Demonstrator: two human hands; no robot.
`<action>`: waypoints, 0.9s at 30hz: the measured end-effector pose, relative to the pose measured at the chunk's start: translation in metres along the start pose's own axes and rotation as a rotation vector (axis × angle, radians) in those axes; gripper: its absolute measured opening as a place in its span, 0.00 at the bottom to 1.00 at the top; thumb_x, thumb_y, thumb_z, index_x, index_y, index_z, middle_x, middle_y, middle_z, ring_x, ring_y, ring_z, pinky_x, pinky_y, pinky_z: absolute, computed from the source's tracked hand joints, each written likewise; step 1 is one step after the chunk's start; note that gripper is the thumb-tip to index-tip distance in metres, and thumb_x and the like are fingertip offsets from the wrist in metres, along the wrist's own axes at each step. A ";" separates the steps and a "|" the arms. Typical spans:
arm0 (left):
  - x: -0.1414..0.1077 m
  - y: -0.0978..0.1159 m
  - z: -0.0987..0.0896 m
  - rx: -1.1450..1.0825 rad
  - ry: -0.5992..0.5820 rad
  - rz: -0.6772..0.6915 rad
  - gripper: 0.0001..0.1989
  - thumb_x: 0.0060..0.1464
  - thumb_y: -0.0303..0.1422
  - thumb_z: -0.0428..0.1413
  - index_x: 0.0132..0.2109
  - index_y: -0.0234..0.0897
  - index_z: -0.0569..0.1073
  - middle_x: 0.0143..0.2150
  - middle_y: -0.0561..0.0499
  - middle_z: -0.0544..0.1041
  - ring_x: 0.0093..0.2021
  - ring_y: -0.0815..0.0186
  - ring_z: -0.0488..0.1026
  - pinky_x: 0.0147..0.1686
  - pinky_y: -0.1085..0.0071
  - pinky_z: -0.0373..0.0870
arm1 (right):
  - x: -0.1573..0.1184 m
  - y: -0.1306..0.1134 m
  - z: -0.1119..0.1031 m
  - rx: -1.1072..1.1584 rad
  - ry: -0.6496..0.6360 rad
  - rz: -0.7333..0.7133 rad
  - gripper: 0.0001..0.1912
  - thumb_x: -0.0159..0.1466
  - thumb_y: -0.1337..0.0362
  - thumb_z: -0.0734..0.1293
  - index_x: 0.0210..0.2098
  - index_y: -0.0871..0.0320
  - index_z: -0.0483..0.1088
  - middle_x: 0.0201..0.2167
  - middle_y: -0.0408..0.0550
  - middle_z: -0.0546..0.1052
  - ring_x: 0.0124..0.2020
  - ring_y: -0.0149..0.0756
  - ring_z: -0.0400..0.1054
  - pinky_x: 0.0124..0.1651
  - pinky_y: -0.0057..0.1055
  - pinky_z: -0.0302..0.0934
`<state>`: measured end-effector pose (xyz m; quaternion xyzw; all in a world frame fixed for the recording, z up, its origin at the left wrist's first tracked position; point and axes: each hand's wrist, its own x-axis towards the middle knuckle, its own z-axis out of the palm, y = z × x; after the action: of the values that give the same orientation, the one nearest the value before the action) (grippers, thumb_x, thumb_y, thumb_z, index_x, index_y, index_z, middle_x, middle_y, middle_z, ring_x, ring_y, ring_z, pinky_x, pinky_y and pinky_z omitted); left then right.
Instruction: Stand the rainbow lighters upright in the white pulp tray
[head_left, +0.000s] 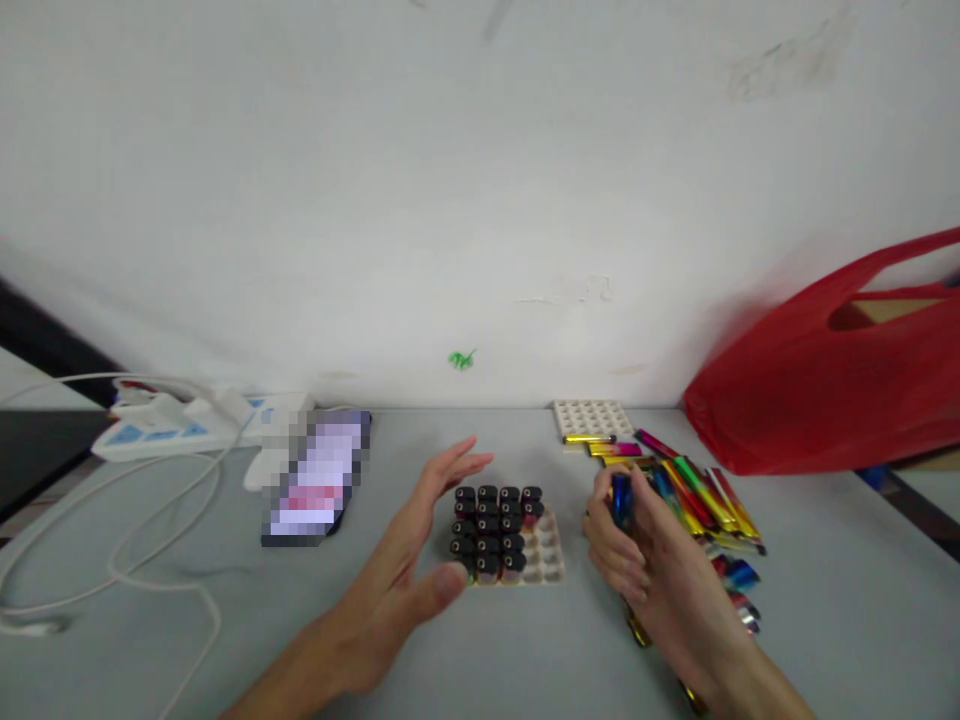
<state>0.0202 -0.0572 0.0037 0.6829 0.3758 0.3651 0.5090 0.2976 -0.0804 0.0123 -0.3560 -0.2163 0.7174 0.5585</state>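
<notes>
A pale tray [553,560] with round pockets lies in front of me. Upright black-topped pieces [488,521] fill its left and middle pockets, while pockets at its right side show bare. My left hand [420,560] is open along the tray's left edge, thumb and fingers apart around the pieces. To the right of the tray, my right hand [637,545] is closed around a shiny blue tube [621,498], whose lower part the fingers hide. Beyond that hand lies a loose heap of shiny coloured tubes [697,490].
A second pocketed tray [594,417] stands by the wall. At far right is a red bag [832,390]. On the left are a phone [316,480], a white power strip [180,430] and looping white cables [116,555]. More shiny pieces [739,573] lie beside my right wrist.
</notes>
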 end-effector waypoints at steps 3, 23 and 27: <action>0.000 -0.008 0.008 -0.031 -0.037 -0.005 0.57 0.59 0.66 0.65 0.83 0.53 0.49 0.82 0.40 0.60 0.80 0.39 0.58 0.80 0.40 0.51 | 0.003 -0.002 -0.002 0.052 -0.027 0.042 0.28 0.67 0.40 0.77 0.29 0.56 0.68 0.23 0.33 0.51 0.23 0.28 0.37 0.23 0.26 0.41; 0.005 -0.031 0.021 0.088 0.065 -0.115 0.63 0.51 0.26 0.72 0.81 0.60 0.43 0.75 0.41 0.69 0.67 0.46 0.78 0.68 0.45 0.74 | -0.004 -0.004 0.003 0.121 -0.157 0.075 0.31 0.71 0.43 0.73 0.23 0.54 0.59 0.21 0.33 0.50 0.22 0.27 0.36 0.25 0.29 0.39; 0.006 -0.028 0.021 0.105 0.076 -0.123 0.62 0.51 0.26 0.71 0.81 0.56 0.44 0.72 0.40 0.72 0.65 0.47 0.80 0.67 0.46 0.75 | -0.004 -0.001 0.002 0.118 -0.177 0.117 0.33 0.69 0.40 0.74 0.23 0.54 0.57 0.20 0.32 0.49 0.21 0.26 0.35 0.24 0.28 0.38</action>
<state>0.0369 -0.0553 -0.0275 0.6699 0.4549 0.3385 0.4793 0.2977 -0.0836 0.0153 -0.2697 -0.2011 0.7888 0.5145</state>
